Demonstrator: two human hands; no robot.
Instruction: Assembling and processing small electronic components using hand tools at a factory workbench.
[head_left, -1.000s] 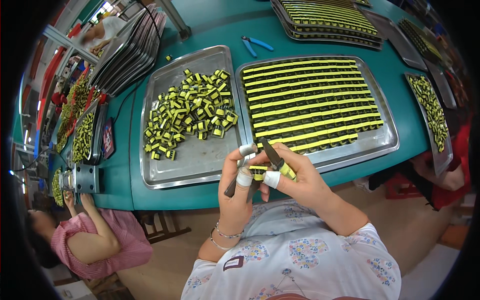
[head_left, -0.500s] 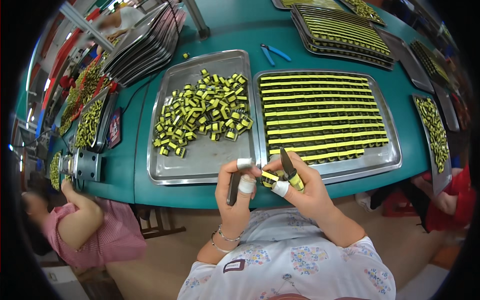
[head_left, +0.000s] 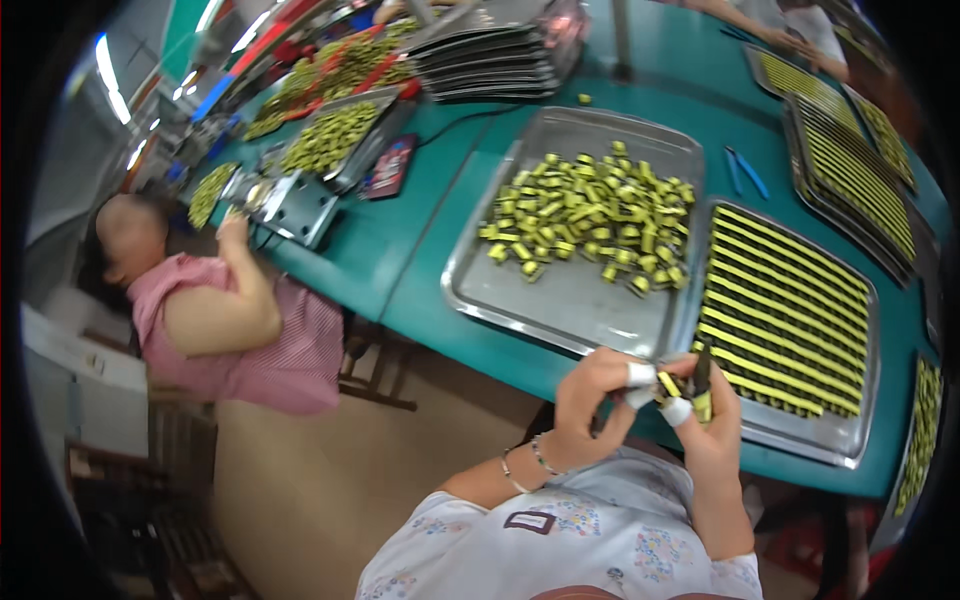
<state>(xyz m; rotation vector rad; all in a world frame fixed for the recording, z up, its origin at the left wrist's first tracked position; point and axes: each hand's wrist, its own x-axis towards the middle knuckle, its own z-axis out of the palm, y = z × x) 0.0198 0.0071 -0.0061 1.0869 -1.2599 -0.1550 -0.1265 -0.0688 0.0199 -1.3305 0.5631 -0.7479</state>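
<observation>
My left hand, with white tape round its fingertips, is closed on a small yellow-and-black transformer. A dark tool, mostly hidden, lies in the same palm. My right hand, its thumb also taped, grips a dark, pointed blade-like tool with a yellow lower part. Its thumb and fingers are close against the transformer, and contact there is partly hidden. Both hands hover by the table's front edge, between a metal tray of loose transformers and a tray of transformers in neat rows.
Blue-handled cutters lie beyond the trays. Stacked trays stand at the back, and filled trays pile up at right. At left, a co-worker in a pink checked top sits by a metal fixture.
The view has swung left, so the trays and my hands appear farther right and more of the co-worker shows. My hands still hold the transformer and tools close together.
</observation>
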